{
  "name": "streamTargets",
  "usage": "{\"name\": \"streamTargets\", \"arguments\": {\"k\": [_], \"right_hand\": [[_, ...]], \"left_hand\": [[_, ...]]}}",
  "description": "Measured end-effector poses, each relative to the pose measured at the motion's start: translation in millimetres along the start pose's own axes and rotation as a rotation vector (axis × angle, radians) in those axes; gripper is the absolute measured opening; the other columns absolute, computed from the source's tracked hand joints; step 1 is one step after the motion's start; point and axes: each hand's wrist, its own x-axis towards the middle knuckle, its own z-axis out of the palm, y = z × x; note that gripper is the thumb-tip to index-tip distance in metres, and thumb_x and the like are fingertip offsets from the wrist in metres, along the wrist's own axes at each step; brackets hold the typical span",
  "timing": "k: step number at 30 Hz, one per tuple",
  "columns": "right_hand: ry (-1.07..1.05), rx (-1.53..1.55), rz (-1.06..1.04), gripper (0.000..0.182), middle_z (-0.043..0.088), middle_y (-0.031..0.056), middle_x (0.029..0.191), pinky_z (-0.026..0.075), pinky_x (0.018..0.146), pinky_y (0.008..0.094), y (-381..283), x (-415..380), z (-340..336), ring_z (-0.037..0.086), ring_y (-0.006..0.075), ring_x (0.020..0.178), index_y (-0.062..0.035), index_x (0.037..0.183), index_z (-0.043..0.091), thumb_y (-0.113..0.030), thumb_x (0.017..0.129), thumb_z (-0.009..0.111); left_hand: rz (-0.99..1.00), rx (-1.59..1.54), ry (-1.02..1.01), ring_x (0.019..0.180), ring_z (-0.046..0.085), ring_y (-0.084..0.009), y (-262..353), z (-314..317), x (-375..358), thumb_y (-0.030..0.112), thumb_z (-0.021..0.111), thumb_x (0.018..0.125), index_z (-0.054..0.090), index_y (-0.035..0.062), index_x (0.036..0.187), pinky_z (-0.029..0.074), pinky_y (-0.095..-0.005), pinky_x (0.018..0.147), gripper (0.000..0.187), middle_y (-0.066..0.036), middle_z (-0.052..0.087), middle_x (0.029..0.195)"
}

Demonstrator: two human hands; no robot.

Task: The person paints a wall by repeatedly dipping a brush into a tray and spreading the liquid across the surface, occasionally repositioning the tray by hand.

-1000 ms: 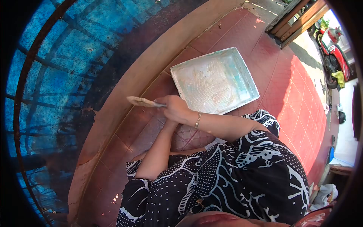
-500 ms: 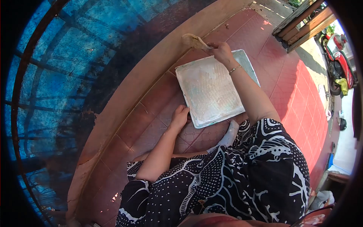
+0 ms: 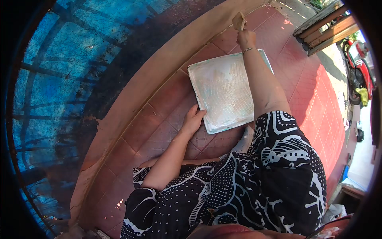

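Note:
A shallow square tray (image 3: 223, 89), whitish with streaked smears across its face, lies tilted in front of me above the red floor. My left hand (image 3: 192, 122) is closed on its near left corner, thumb on the rim and fingers hidden beneath. Beyond the tray's far edge, my right hand (image 3: 247, 38) is closed on a wide, flat brush (image 3: 238, 20) with a pale tan head pointing up and away. The brush is apart from the tray, and its handle is mostly hidden in the hand. My right forearm crosses over the tray's right side.
Red floor tiles (image 3: 314, 103) surround me. A low curved ledge (image 3: 159, 75) with a blue, dark-stained surface (image 3: 67, 83) runs along the left. Wooden posts (image 3: 326, 30) stand at the upper right, with a red motorbike (image 3: 361, 71) beyond. My foot (image 3: 244, 141) is beside the tray's near edge.
My right hand has moved farther away and slightly right with the brush, which now points up instead of left. My left hand and the tray's near edge have shifted slightly right.

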Motion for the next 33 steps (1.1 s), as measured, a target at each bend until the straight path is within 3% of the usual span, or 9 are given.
{"name": "streamTargets", "arguments": {"k": [3,5,9,16,20,25,27,31,33], "right_hand": [[0.061,-0.479,-0.827,0.013,0.054,0.0045,0.058,0.039,0.039,0.0306,13,-25,23,0.052,0.0159,0.045,-0.0024,0.085,0.064,-0.005,0.077,0.054],[-0.19,-0.228,-0.221,0.013,0.05,0.0026,0.056,0.035,0.036,0.03,-44,-92,19,0.048,0.0154,0.042,-0.0023,0.084,0.062,-0.001,0.077,0.051],[-0.458,0.321,0.196,0.008,0.048,0.0043,0.059,0.032,0.035,0.0269,-78,-209,21,0.046,0.0128,0.045,0.0006,0.081,0.057,-0.001,0.078,0.05],[-1.083,0.233,0.382,0.038,0.055,0.0059,0.069,0.047,0.043,0.0293,-140,-321,-35,0.052,0.013,0.055,0.004,0.119,0.052,-0.008,0.083,0.054],[-0.817,0.393,0.413,0.041,0.053,0.008,0.071,0.054,0.051,0.0325,-128,-256,-68,0.051,0.0141,0.055,0.0086,0.121,0.045,-0.005,0.083,0.053],[-0.329,0.069,0.209,0.016,0.052,0.0064,0.059,0.046,0.045,0.0301,-90,-125,-73,0.051,0.015,0.049,0.0016,0.072,0.057,-0.008,0.084,0.052],[-0.412,-0.617,-0.309,0.02,0.053,0.01,0.053,0.042,0.042,0.0288,-7,-24,-45,0.055,0.0181,0.05,0.0001,0.063,0.057,-0.009,0.081,0.056],[-0.373,-0.654,-0.201,0.016,0.057,0.0105,0.053,0.043,0.041,0.028,-38,-14,-20,0.059,0.0182,0.051,-0.0038,0.062,0.061,-0.012,0.076,0.061],[-0.412,-1.345,-0.766,0.009,0.058,0.0068,0.055,0.044,0.041,0.0293,-69,-41,-15,0.059,0.0181,0.05,-0.008,0.067,0.065,-0.014,0.073,0.064]], "left_hand": [[0.059,0.072,-0.04,0.089,0.059,-0.0178,-5,-4,5,0.016,0.056,0.083,0.051,-0.0036,0.116,0.044,-0.0275,0.081,0.038,-0.012,0.062,0.102],[0.091,0.117,-0.047,0.092,0.058,-0.0184,-13,-6,10,0.016,0.057,0.082,0.05,-0.0037,0.118,0.044,-0.0279,0.083,0.042,-0.013,0.062,0.104],[0.158,0.169,-0.125,0.102,0.056,-0.023,-25,-3,16,0.02,0.058,0.081,0.049,-0.0014,0.12,0.041,-0.0309,0.088,0.046,-0.017,0.059,0.111],[0.227,0.622,-0.055,0.089,0.057,-0.016,-47,-7,26,0.026,0.052,0.085,0.053,0.0008,0.113,0.048,-0.0311,0.071,0.037,-0.009,0.06,0.102],[0.012,0.452,-0.047,0.097,0.058,-0.0303,-28,-6,18,0.03,0.053,0.082,0.054,-0.0028,0.109,0.043,-0.0371,0.082,0.042,-0.021,0.061,0.104],[0.047,0.319,0.013,0.086,0.06,-0.0265,-16,0,11,0.028,0.053,0.082,0.052,-0.007,0.108,0.046,-0.0355,0.075,0.044,-0.021,0.061,0.099],[0.025,0.312,0.016,0.082,0.061,-0.0249,-11,1,9,0.028,0.053,0.082,0.05,-0.0082,0.109,0.048,-0.0346,0.071,0.045,-0.021,0.061,0.098],[-0.05,0.209,0.012,0.079,0.06,-0.0225,1,2,1,0.028,0.053,0.083,0.044,-0.0078,0.117,0.051,-0.0315,0.061,0.05,-0.018,0.059,0.099],[-0.061,0.197,0.007,0.079,0.06,-0.0222,0,1,3,0.028,0.053,0.083,0.042,-0.0075,0.119,0.051,-0.0307,0.059,0.052,-0.017,0.059,0.1]]}}
